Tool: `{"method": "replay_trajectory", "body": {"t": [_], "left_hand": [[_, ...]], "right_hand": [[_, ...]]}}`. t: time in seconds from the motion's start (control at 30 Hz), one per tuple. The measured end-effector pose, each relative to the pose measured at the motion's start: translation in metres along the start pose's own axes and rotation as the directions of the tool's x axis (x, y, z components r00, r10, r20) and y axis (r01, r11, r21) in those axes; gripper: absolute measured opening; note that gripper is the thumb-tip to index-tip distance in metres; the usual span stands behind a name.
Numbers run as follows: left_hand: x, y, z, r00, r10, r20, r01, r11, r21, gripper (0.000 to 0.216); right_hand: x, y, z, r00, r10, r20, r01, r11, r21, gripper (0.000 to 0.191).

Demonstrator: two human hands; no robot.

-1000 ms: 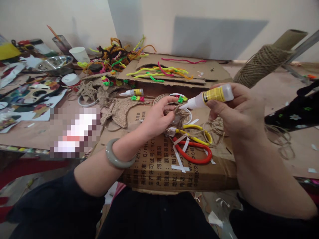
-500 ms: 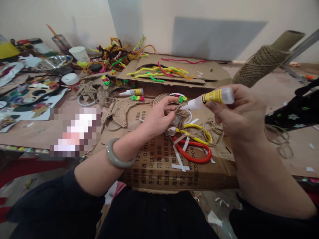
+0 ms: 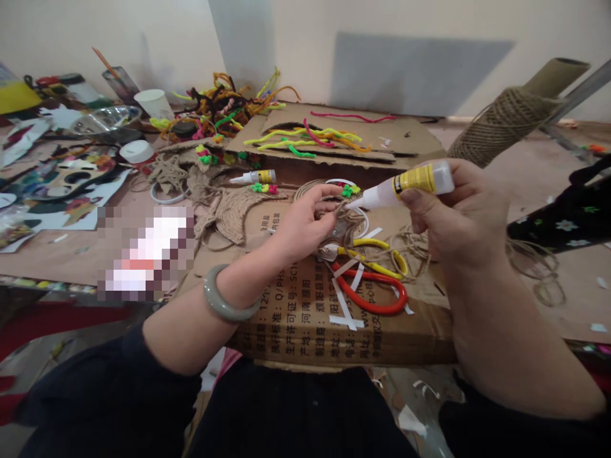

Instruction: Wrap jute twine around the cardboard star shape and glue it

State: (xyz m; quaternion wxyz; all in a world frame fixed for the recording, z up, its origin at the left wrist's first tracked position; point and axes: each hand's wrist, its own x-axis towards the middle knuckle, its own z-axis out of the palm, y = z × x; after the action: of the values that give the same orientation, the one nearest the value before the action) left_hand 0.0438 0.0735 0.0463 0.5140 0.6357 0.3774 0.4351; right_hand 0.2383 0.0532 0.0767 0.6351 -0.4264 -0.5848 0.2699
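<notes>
My right hand [image 3: 458,210] is closed around a glue bottle [image 3: 413,183] with a yellow label, tilted so its white nozzle points left and down. The nozzle tip meets or nearly meets a twine-wrapped piece [image 3: 342,224] on the cardboard. My left hand [image 3: 308,222] has its fingers closed on that piece, partly covering it. Behind the fingers lies a twine-covered shape with green and pink pipe-cleaner flowers [image 3: 350,189]. Scissors with one yellow and one red handle [image 3: 377,296] lie just below, their blades hidden.
A second glue bottle [image 3: 258,177] lies beside a twine-covered crescent [image 3: 238,213]. Pipe cleaners [image 3: 305,137] rest on the rear cardboard [image 3: 405,137]. A twine spool [image 3: 501,124] stands at the right, and paper strips [image 3: 341,312] lie around the scissors. A white cup [image 3: 153,105] stands back left.
My right hand and the glue bottle have shifted very slightly right and up. My left hand keeps its place on the twine piece.
</notes>
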Motion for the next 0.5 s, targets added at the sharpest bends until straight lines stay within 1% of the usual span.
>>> {"method": "replay_trajectory", "body": {"t": [0.17,0.27,0.37,0.43,0.5], "left_hand": [[0.0015,0.0025,0.0008,0.998,-0.055,0.003,0.055,0.996,-0.063,0.032],[0.0015,0.0030,0.0003,0.998,-0.063,-0.016,0.062,0.996,-0.070,0.029],[0.0012,0.0041,0.0000,0.997,-0.066,-0.029,0.064,0.995,-0.076,0.029],[0.0010,0.0052,0.0002,0.995,-0.096,-0.033,0.093,0.991,-0.094,0.030],[0.0009,0.0063,0.0006,0.989,-0.141,-0.040,0.136,0.984,-0.112,0.030]], "right_hand": [[0.0027,0.0076,-0.0023,0.999,0.036,-0.002,-0.036,0.994,0.104,0.016],[0.0042,0.0077,-0.0018,0.998,0.057,0.007,-0.058,0.984,0.170,0.016],[0.0062,0.0062,-0.0012,0.994,0.106,0.012,-0.106,0.971,0.214,0.016],[0.0076,0.0062,-0.0015,0.988,0.152,0.016,-0.151,0.957,0.249,0.022],[0.0089,0.0074,-0.0026,0.982,0.185,0.027,-0.185,0.939,0.290,0.033]]}}
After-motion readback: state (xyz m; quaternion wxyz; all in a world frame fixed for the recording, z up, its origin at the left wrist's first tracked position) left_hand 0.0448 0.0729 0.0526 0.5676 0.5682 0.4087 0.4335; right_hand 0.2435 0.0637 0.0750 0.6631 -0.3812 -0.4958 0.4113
